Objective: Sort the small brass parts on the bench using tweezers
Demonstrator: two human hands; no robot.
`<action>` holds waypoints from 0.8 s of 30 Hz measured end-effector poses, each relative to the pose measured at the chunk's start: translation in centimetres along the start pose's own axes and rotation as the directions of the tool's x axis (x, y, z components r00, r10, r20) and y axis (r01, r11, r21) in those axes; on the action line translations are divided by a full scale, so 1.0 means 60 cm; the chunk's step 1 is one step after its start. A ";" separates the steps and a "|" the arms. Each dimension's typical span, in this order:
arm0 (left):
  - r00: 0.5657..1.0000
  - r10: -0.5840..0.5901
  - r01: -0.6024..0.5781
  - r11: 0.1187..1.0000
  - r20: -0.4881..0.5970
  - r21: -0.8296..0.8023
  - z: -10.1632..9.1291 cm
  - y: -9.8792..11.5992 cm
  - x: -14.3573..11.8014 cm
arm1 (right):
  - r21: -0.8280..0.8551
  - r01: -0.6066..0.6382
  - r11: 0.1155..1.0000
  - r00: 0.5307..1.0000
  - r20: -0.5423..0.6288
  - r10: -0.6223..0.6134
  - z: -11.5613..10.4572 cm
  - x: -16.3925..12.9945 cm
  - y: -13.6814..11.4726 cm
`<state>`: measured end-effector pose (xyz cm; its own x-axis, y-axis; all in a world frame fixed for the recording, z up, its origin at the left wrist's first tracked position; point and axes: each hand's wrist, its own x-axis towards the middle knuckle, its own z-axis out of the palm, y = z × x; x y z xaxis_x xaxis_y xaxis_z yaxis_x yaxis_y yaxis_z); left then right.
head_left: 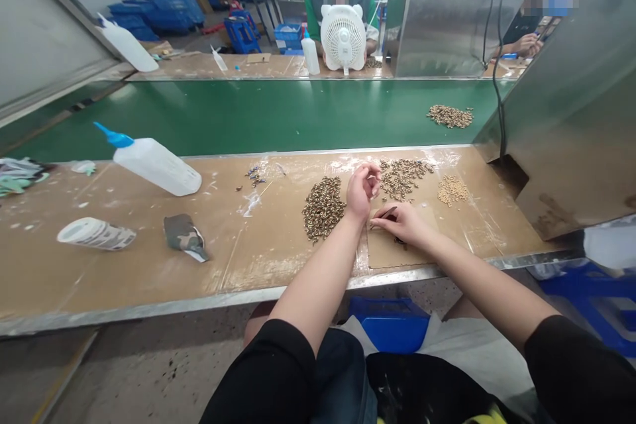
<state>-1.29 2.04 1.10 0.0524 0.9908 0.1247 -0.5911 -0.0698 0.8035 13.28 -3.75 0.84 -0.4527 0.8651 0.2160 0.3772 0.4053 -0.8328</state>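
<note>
Where pieces (324,209) lie, seemingly cardboard (263,232), fan (344,38) beyond

The head-worn camera looks forward and down from above the lap (342,374), with the left hand (364,191) and right hand (405,224) fairly near, and sees across the green conveyor belt (278,112) to the far workbench (186,68).
</note>
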 end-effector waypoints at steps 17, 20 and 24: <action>1.000 0.002 -0.002 0.999 0.012 -0.037 -0.004 -0.006 0.004 | 0.028 0.018 0.999 1.000 -0.009 -0.018 -0.026 -0.003 0.018; 1.000 -0.004 0.004 1.000 -0.010 -0.024 -0.002 -0.004 0.003 | 0.000 0.038 0.999 0.999 -0.013 -0.038 -0.022 -0.003 0.017; 1.000 0.013 -0.012 0.999 0.006 -0.036 -0.001 -0.003 0.002 | -0.041 0.008 0.999 0.999 -0.045 -0.010 -0.023 -0.005 0.018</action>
<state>-1.21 2.16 0.92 0.0500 0.9891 0.1385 -0.6207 -0.0779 0.7802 14.94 -3.16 0.59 -0.4197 0.8735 0.2466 0.4062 0.4238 -0.8096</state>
